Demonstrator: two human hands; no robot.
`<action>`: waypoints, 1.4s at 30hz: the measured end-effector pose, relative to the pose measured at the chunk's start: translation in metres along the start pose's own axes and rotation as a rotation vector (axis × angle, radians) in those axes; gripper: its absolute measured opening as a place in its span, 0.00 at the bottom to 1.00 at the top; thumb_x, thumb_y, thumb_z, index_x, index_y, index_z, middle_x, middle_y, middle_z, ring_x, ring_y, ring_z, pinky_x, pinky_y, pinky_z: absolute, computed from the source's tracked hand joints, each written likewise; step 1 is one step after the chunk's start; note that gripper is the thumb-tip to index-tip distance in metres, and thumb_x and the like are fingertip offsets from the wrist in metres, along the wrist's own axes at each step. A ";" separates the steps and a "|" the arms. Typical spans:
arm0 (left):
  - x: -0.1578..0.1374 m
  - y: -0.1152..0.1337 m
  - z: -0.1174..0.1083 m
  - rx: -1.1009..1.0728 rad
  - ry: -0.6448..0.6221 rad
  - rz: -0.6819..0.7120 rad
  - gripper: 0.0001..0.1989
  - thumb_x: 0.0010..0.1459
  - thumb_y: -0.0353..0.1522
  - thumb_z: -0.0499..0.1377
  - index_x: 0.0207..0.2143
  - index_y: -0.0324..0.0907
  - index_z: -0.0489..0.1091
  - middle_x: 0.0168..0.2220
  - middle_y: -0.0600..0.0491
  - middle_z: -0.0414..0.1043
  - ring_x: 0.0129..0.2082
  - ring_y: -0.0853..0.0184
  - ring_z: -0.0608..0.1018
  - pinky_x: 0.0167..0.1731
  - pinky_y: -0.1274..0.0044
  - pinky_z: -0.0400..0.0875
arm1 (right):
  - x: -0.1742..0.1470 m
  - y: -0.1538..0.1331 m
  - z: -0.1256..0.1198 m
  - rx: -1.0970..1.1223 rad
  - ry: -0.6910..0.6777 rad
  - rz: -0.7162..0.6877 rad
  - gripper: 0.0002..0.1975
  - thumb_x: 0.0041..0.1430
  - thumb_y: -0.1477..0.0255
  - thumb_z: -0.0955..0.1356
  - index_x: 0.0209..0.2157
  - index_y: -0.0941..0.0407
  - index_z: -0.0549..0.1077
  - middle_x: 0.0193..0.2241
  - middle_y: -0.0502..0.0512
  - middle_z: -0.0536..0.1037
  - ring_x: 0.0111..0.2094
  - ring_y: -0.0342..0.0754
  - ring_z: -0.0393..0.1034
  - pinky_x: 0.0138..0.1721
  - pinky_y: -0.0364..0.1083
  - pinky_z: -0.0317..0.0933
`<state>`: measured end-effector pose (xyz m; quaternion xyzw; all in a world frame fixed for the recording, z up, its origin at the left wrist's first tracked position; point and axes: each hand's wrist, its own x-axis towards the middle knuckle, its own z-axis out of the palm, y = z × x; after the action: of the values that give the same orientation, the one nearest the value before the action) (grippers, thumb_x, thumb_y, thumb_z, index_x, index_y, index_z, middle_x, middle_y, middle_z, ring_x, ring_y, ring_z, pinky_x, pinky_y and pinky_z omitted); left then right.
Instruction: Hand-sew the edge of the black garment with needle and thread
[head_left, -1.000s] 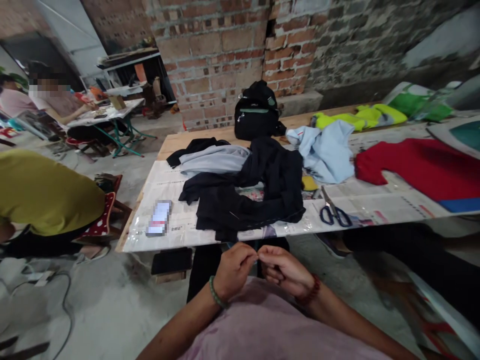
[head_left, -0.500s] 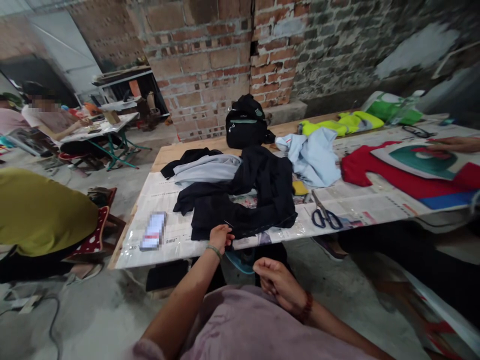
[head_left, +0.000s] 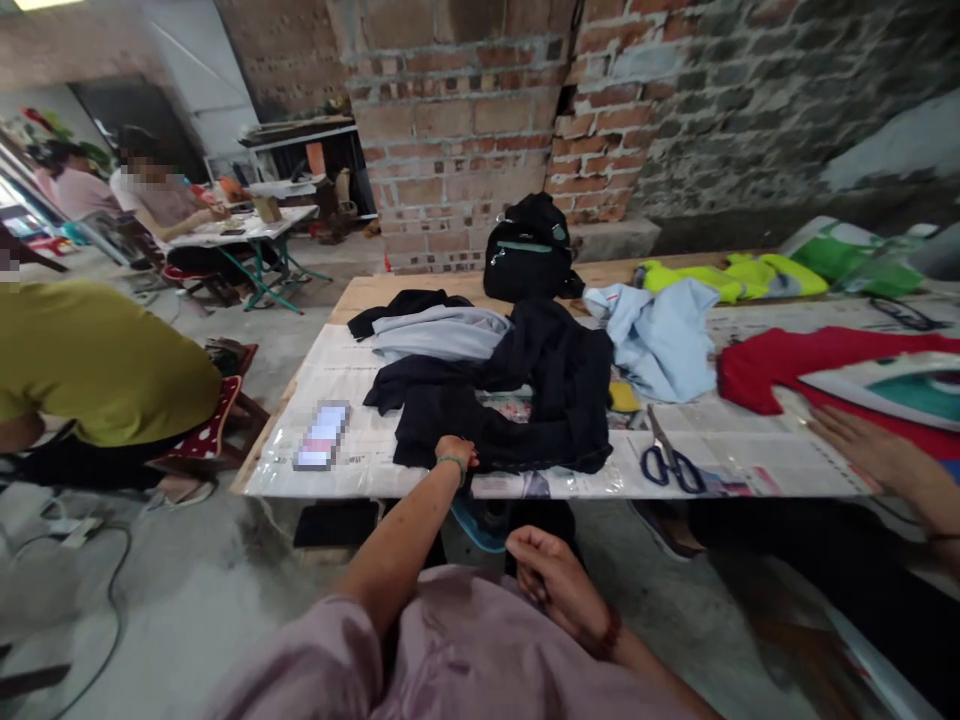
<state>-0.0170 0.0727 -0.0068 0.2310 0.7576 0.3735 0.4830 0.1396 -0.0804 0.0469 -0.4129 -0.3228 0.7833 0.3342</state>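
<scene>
The left hand (head_left: 454, 452) is at the black garment (head_left: 566, 392), by the front edge of the desk (head_left: 346, 300), maybe to work up close; I cannot tell if it grips. The right hand (head_left: 553, 566) is off that edge, fingertips pinched together, maybe on something too thin to see. Scissors (head_left: 667, 452) lie near the edge, likely for easy reach.

phone (head_left: 322, 436): blurred; iron (head_left: 874, 380): cut by right edge; left fingers (head_left: 466, 450): hold too small to tell
</scene>
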 end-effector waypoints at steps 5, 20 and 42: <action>-0.021 0.004 -0.002 -0.033 0.032 0.165 0.04 0.51 0.31 0.54 0.27 0.39 0.66 0.21 0.57 0.67 0.13 0.76 0.68 0.11 0.86 0.51 | 0.000 -0.005 -0.004 -0.043 0.067 -0.067 0.17 0.43 0.59 0.69 0.22 0.57 0.63 0.07 0.38 0.52 0.10 0.34 0.42 0.14 0.38 0.38; -0.178 0.035 -0.055 -0.293 -0.434 0.473 0.17 0.46 0.42 0.59 0.31 0.37 0.65 0.25 0.54 0.71 0.12 0.77 0.68 0.07 0.87 0.53 | -0.014 -0.106 0.029 -0.839 0.482 -1.248 0.03 0.50 0.74 0.66 0.28 0.54 0.72 0.34 0.55 0.71 0.45 0.50 0.62 0.46 0.52 0.56; -0.189 0.023 -0.047 -0.197 -0.423 0.419 0.12 0.45 0.38 0.59 0.28 0.38 0.67 0.16 0.60 0.62 0.10 0.79 0.62 0.08 0.87 0.50 | -0.013 -0.081 0.038 -0.833 0.449 -1.017 0.06 0.54 0.74 0.62 0.27 0.55 0.69 0.27 0.53 0.74 0.31 0.44 0.68 0.35 0.43 0.61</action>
<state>0.0210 -0.0633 0.1286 0.4068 0.5361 0.4802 0.5625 0.1331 -0.0529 0.1331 -0.4563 -0.6730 0.2360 0.5322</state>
